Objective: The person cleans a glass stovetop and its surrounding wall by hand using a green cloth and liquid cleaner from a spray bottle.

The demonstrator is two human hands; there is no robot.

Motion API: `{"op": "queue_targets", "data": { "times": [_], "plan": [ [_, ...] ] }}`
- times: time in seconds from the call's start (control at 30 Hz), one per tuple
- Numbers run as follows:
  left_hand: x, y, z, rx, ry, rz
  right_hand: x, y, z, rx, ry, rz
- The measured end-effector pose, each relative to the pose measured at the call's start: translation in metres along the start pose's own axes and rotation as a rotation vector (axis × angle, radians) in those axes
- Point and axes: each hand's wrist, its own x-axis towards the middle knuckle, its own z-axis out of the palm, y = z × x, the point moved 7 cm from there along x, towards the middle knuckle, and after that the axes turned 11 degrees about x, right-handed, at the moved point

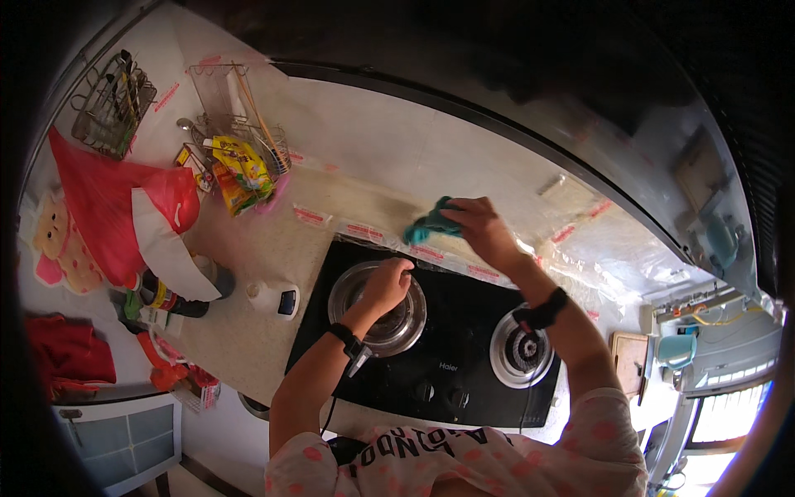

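My right hand (484, 233) grips a bunched teal cloth (435, 222) above the back edge of the black gas stove (459, 329), near the plastic film (515, 245) that lines the wall. My left hand (390, 287) is over the left burner (348, 310), its fingers curled; whether it holds or touches something small is hidden. The right burner (528, 348) has a bright metal ring and lies below my right wrist. Two control knobs (425, 391) sit on the stove's front part. A dark band is on each wrist.
Left of the stove, a small white device (287, 302) lies on the countertop (248, 348). Farther left are dark bottles (164, 298) and a red plastic bag (105, 211). A wire rack (273, 140) with yellow packets (239, 164) stands at the back. The dark range hood (497, 99) hangs overhead.
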Motion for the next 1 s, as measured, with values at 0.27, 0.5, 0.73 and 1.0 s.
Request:
{"op": "queue_targets", "data": {
  "times": [0.27, 0.5, 0.73, 1.0],
  "plan": [
    [0.016, -0.036, 0.012, 0.566, -0.058, 0.034, -0.006, 0.094, 0.177, -0.151, -0.355, 0.233],
    [0.033, -0.043, 0.022, 0.735, -0.261, -0.086, -0.03, 0.105, 0.165, -0.124, -0.055, 0.19],
    [0.05, -0.034, 0.024, 0.85, -0.38, -0.131, -0.131, 0.162, 0.08, -0.26, 0.015, 0.475],
    [0.043, -0.043, 0.025, 0.869, -0.373, -0.125, -0.107, 0.16, 0.068, -0.166, 0.113, 0.739]
  ]
}}
